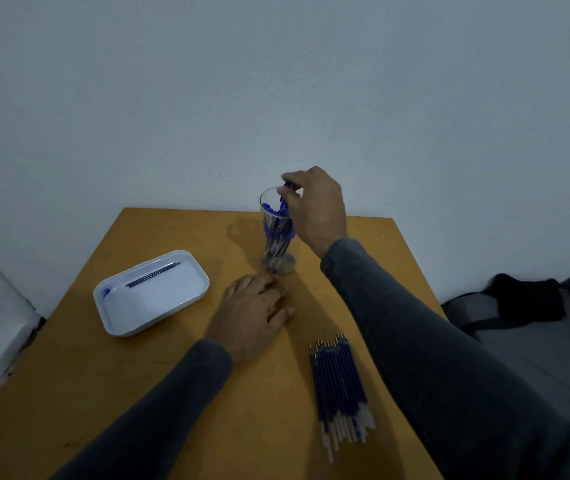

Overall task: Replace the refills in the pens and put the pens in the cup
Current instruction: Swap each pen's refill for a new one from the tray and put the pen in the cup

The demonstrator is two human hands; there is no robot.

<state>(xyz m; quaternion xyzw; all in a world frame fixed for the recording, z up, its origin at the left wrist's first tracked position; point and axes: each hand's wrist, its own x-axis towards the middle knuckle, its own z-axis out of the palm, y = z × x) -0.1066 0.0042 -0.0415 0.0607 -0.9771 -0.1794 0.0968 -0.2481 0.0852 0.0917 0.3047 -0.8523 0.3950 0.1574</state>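
A tall clear cup [275,237] stands near the far edge of the table, filled with several blue-capped pens. My right hand [314,209] reaches over its rim and pinches the blue top of one pen [287,188] with thumb and fingers. My left hand [254,306] lies flat on the table just in front of the cup's base, fingers straight, holding nothing. A bundle of several blue refills [340,386] lies on the table at the front right. One thin refill [153,274] rests in a white tray [131,323] on the left.
The orange-brown table [179,393] stands against a pale wall. A blue ink smear [106,292] marks the tray's left corner. A dark bag [526,299] sits on the floor to the right. A white surface borders the table on the left.
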